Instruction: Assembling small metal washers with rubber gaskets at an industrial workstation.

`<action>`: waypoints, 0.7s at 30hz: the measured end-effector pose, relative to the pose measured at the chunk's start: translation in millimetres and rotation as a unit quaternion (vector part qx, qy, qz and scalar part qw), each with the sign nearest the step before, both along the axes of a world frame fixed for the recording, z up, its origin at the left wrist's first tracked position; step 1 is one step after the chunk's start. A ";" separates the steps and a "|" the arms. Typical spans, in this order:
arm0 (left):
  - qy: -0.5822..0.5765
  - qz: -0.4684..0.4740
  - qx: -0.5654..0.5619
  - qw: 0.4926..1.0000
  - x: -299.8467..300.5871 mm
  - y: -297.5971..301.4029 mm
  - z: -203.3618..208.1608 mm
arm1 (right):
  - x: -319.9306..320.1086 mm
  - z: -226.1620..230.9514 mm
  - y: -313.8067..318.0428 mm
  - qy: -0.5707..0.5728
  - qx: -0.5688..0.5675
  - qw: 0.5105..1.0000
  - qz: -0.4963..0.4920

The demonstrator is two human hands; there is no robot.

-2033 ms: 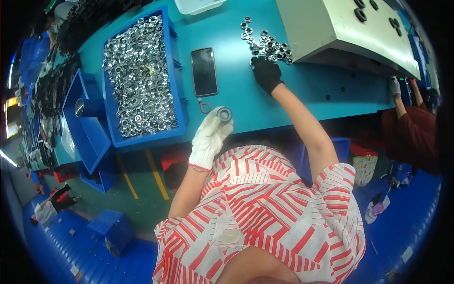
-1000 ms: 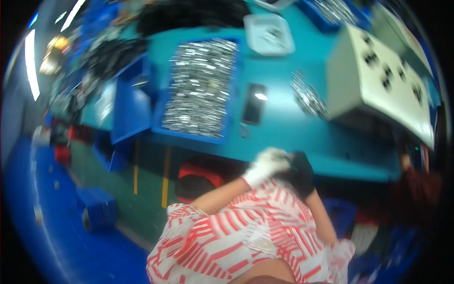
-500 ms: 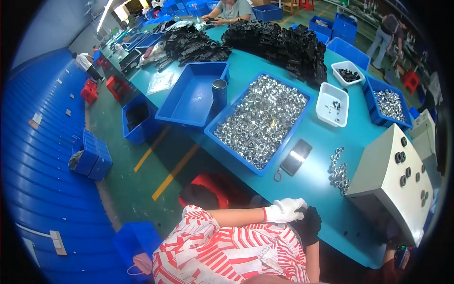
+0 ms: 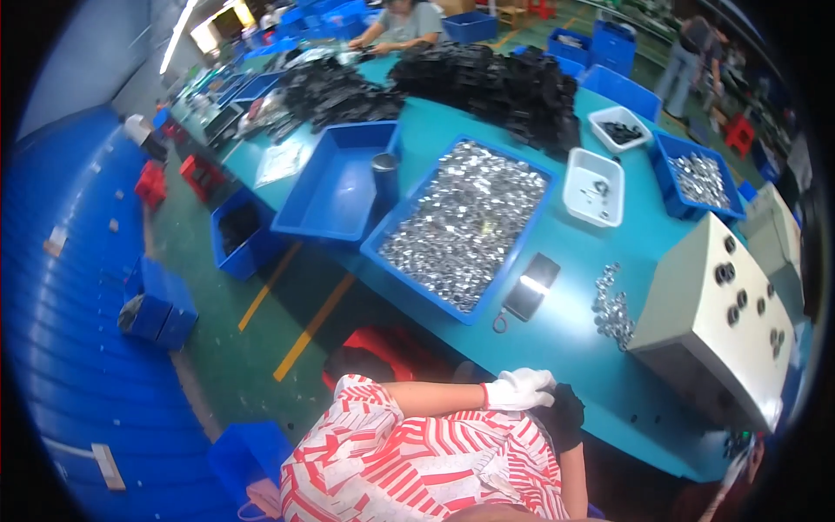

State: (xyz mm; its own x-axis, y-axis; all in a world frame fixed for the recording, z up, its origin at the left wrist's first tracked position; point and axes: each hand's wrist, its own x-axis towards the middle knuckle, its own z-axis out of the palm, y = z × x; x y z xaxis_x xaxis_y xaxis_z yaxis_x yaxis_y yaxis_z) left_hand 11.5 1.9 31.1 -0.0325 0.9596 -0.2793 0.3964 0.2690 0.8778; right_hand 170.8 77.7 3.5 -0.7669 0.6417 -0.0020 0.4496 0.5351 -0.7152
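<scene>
My left hand (image 4: 520, 389), in a white glove, meets my right hand (image 4: 565, 417), in a black glove, at the near edge of the table. The left fingers are bent and pressed against the black glove. My right hand looks curled closed, its fingers mostly hidden; anything between the two hands cannot be made out. Beyond them on the table lie a dark phone-like slab (image 4: 532, 287) with a red ring strap and a loose cluster of small shiny metal rings (image 4: 613, 317). A large blue tray (image 4: 424, 297) full of similar metal parts stands further off.
A pale metal box (image 4: 687, 300) with black round fittings stands at the right. White trays (image 4: 570, 198), a blue bin (image 4: 687, 209) and an empty blue tray (image 4: 291, 222) holding a dark cylinder (image 4: 384, 178) surround the parts. Black parts (image 4: 487, 87) are heaped beyond; a co-worker (image 4: 409, 26) sits there.
The view has turned slightly, so the table and its trays sit further left and are blurred. My hands remain together at the table edge, almost unmoved.
</scene>
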 end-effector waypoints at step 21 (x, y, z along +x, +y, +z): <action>-0.482 0.182 -0.087 0.853 12.8 39.1 -20.0 | 1.9 12.2 17.5 0.156 0.097 0.979 -0.084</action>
